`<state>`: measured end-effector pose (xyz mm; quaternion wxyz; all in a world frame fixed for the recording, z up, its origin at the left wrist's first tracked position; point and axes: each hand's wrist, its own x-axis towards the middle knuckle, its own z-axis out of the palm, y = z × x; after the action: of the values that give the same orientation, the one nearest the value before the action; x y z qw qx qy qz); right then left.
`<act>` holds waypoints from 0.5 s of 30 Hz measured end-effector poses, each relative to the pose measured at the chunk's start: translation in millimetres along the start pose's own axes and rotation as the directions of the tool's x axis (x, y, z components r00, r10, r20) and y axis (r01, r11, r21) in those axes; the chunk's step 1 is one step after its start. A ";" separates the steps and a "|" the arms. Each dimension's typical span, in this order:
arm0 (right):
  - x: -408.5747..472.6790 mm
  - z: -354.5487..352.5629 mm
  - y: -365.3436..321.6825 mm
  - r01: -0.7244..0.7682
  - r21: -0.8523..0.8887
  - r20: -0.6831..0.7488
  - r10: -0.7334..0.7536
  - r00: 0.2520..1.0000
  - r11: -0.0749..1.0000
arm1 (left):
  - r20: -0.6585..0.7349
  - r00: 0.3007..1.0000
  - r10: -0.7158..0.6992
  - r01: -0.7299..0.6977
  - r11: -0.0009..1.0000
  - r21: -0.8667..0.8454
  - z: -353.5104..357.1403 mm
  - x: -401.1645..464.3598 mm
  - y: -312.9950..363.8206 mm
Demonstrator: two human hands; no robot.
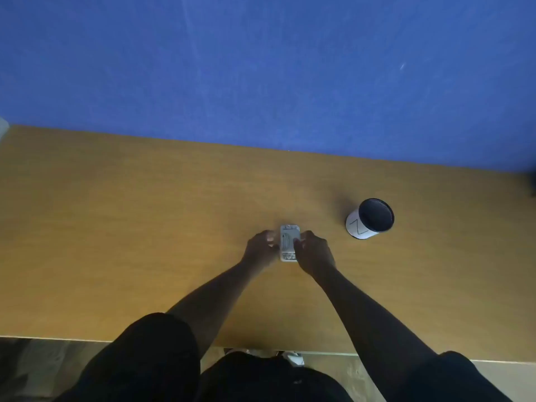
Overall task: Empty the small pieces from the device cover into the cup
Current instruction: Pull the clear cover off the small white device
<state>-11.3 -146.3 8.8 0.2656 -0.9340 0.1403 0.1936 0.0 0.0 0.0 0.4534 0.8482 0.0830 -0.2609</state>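
Pinching the device cover (289,242) by its long edges, the left hand (260,247) and right hand (312,250) hold it low over the wooden table (145,227). It looks light, rigid and shallow, so level carrying probably matters. The cup (369,219) stands well apart to the right.

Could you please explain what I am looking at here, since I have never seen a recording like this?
There is no machine: a person wears a camera on the head, looking down at their own bare arms. The left hand and right hand reach over a wooden table and grip the sides of a small white device cover, which seems to lie on the table. Whether small pieces sit in it is too blurred to tell. To the right stands a white cup with a dark inside, apart from the hands. Behind is a blue wall.
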 end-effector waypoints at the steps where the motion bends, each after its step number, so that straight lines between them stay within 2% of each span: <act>1: 0.6 -0.3 -0.5 -0.015 0.033 0.006 0.015 1.000 0.999 | 0.005 1.000 -0.008 0.008 1.000 -0.019 0.2 2.1 -0.4; 7: 9.3 0.0 1.0 -0.063 0.064 0.021 0.062 0.998 0.996 | 0.148 0.989 -0.025 0.048 0.987 -0.151 5.2 -3.0 1.3; 11: 13.4 -2.0 6.0 -0.090 0.102 0.061 0.084 0.995 0.991 | 0.146 0.989 -0.008 0.035 0.983 -0.182 9.8 -6.2 -1.4; 15: 10.4 -5.0 9.7 -0.077 0.125 0.074 0.068 0.995 0.989 | 0.104 0.992 -0.065 0.096 0.941 -0.326 13.4 -9.3 -1.4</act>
<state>-4.2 -158.6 3.9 0.3223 -0.9019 0.1770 0.2264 -13.3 -9.2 -2.3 0.5813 0.7433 0.1393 -0.3003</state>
